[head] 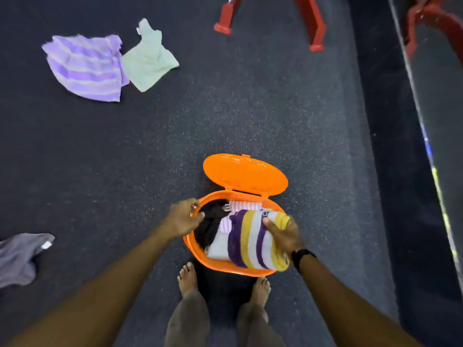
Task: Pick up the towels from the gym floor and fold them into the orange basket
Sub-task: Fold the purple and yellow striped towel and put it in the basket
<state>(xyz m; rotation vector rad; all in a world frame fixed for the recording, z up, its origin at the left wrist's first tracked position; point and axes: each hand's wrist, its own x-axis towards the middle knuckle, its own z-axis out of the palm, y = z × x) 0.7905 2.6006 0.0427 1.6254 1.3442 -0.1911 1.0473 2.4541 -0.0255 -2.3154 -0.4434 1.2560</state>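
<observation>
The orange basket (200,256) stands on the floor directly ahead of the person's bare feet (187,276), with its hinged lid (244,175) swung open toward the far side. The right hand (283,234) rests on a folded purple, yellow and white striped towel (250,241) at the right of the basket, thumb laid across the top and fingers wrapping the right edge. The left hand (181,217) is at the basket's left rim, with curled fingers pinching a black cloth (210,221) that lies against the left wall; whether it also grips the rim cannot be determined. A white towel (219,247) and a pink-striped one (241,205) lie underneath. The basket appears nearly full, so the striped towel probably sits proud of the rim; if released without being pressed down it may unroll or slide over the near edge, and the lid may fail to close. Tugging the black cloth could disturb the folded stack. Three towels remain on the floor: a lilac striped towel (85,68) and a pale green towel (150,58), touching one another at far left, and a grey towel (20,256) at near left. The floor (175,126) is dark speckled rubber matting. Red equipment legs (315,26) stand at the far side, and a mirrored wall (438,96) runs along the right.
</observation>
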